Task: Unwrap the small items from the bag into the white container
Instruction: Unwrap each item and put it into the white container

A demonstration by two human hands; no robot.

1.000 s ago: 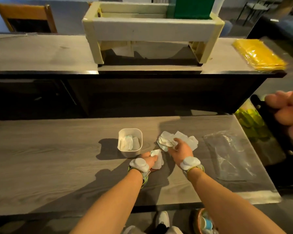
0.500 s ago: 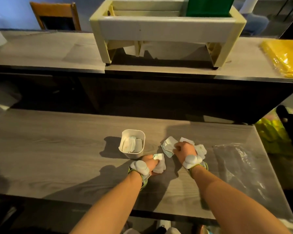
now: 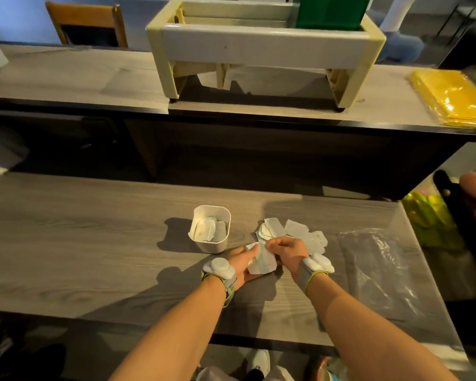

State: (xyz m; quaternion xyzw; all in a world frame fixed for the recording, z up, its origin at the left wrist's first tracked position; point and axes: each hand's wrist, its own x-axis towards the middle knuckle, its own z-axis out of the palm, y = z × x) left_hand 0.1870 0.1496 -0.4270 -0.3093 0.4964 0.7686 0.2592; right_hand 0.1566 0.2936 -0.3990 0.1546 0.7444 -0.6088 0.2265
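Small white paper packet [image 3: 261,261] sits pinched between the left hand [image 3: 241,264] and right hand [image 3: 286,250], just right of the square white plastic container [image 3: 201,243] on the grey wood-grain table [image 3: 94,243]. Its long axis runs from near-left up toward the far-right pile of white wrappers [image 3: 297,229]. Best to peel slowly from the top edge, then tip the contents over the container.

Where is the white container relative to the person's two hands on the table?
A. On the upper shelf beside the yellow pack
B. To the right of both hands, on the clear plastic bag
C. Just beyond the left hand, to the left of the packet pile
C: the white container stands on the table just beyond the left hand, left of the packet pile.
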